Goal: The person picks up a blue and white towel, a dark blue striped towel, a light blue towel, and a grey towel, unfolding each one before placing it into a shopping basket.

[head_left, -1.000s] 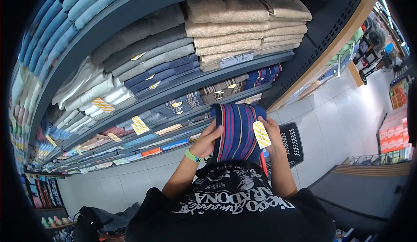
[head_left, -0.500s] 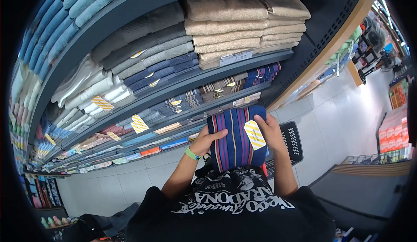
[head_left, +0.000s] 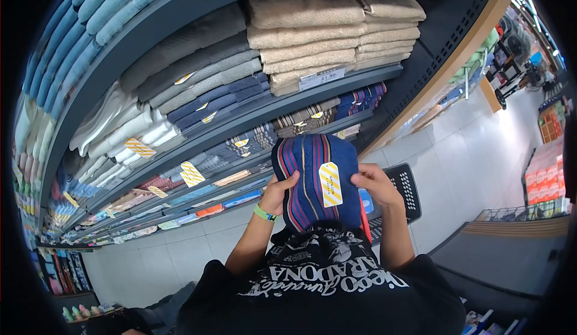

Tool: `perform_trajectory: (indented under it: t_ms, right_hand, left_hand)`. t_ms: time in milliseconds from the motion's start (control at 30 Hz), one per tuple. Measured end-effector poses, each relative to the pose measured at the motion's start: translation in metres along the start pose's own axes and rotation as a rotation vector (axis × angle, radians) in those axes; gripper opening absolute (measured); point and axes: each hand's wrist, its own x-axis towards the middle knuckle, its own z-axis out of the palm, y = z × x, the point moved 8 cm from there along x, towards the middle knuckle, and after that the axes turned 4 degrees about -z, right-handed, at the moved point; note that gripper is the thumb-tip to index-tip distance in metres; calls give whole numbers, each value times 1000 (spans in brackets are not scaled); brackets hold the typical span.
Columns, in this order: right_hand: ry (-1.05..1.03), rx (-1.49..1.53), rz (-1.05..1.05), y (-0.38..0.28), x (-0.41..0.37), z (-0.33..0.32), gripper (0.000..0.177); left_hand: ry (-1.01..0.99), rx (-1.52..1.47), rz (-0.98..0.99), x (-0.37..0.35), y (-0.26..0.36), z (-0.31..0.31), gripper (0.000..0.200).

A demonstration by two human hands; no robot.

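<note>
A folded navy towel [head_left: 305, 197] with red, purple and yellow stripes is held up between my two hands, in front of my chest. My left hand [head_left: 277, 194], with a green band on its wrist, grips the striped left side, thumb on top. At the plain blue right edge, my right hand [head_left: 380, 183] pinches the cloth between thumb and fingers. A yellow-and-white striped tag [head_left: 331, 185] lies on the towel's front, near its right side. The fingers behind the towel are partly hidden.
Dark shelves of folded towels run along the left, with beige towels [head_left: 312, 36], dark grey towels [head_left: 186, 43] and white towels [head_left: 117, 130]. A black basket [head_left: 405, 192] with a red handle is behind my right forearm. Red-and-white boxes [head_left: 545, 180] stand at the far right.
The towel and its tag have shifted left. My right hand has slid from the tag side to the towel's right edge, and more plain blue cloth shows there.
</note>
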Motion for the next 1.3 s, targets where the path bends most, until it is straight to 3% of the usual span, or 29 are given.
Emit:
perform_trajectory:
  t_ms: [100, 233, 300, 433, 500, 667, 733, 767, 833, 933, 1067, 1133, 1167, 1233, 1267, 1300]
  right_hand:
    - [-15, -189, 37, 18, 1, -19, 18]
    - [97, -112, 3, 13, 7, -19, 26]
    - [149, 156, 26, 28, 10, -23, 32]
    - [88, 338, -98, 11, 12, 2, 36]
    - [115, 55, -107, -7, 10, 14, 25]
    - [174, -231, 15, 18, 11, -15, 30]
    - [22, -496, 153, 29, 10, -16, 35]
    - [21, -495, 153, 27, 10, -15, 35]
    - [9, -185, 119, 21, 9, -6, 24]
    - [165, -179, 33, 18, 12, -14, 20]
    - [147, -340, 61, 14, 13, -21, 19]
    - [158, -495, 371, 24, 5, -29, 18]
    - [159, -496, 369, 31, 5, -37, 18]
    - [-5, -231, 161, 36, 12, -30, 24]
    - [-4, -231, 161, 38, 11, -25, 24]
    - [73, 78, 151, 40, 11, -20, 28]
  left_hand:
    - [64, 192, 52, 4, -3, -11, 41]
    - [66, 499, 229, 7, 4, -12, 38]
    - [118, 521, 274, 10, 8, -18, 37]
    - [234, 469, 362, 5, 19, -17, 39]
    - [261, 419, 355, 5, 16, -17, 38]
    - [316, 415, 464, 3, 28, -21, 34]
    - [313, 487, 443, 4, 25, -28, 35]
    - [309, 559, 417, 5, 22, -30, 37]
    - [298, 540, 430, 4, 19, -28, 37]
    - [286, 475, 407, -1, 22, -17, 36]
    - [288, 456, 378, -2, 30, -12, 38]
    - [257, 480, 380, -1, 31, -14, 38]
    - [226, 503, 384, -1, 32, -12, 38]
    - [187, 513, 355, -3, 32, -8, 38]
    - [148, 522, 323, -4, 30, -4, 39]
    - [146, 522, 324, -5, 30, -1, 39]
